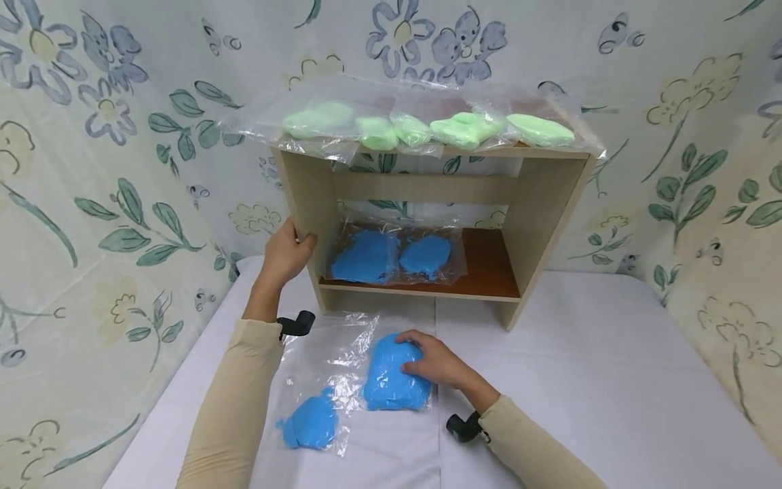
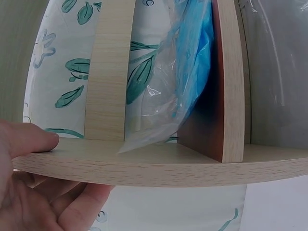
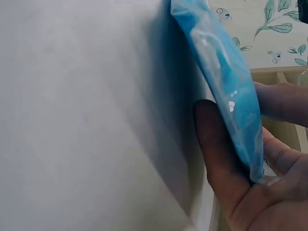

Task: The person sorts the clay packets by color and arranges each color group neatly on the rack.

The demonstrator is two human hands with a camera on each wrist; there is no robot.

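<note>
My left hand [image 1: 289,253] grips the left side panel of a small wooden shelf [image 1: 552,210]. In the left wrist view, the thumb lies on the panel's inner face and the fingers [image 2: 89,207] are on its outer face. My right hand [image 1: 438,360] holds a clear plastic bag of blue clay-like material [image 1: 391,384] low over the table, in front of the shelf. The right wrist view shows digits on both faces of this bag [image 3: 236,103]. Left of it, another clear bag with a smaller blue lump [image 1: 313,421] lies flat on the table.
Two bags of blue material [image 1: 365,257] lie on the left part of the shelf's brown lower board [image 1: 485,261]. Several bags with pale green lumps [image 1: 467,129] lie along its top. Floral cloth [image 1: 690,224] hangs behind, and a white cloth [image 1: 617,380] covers the table.
</note>
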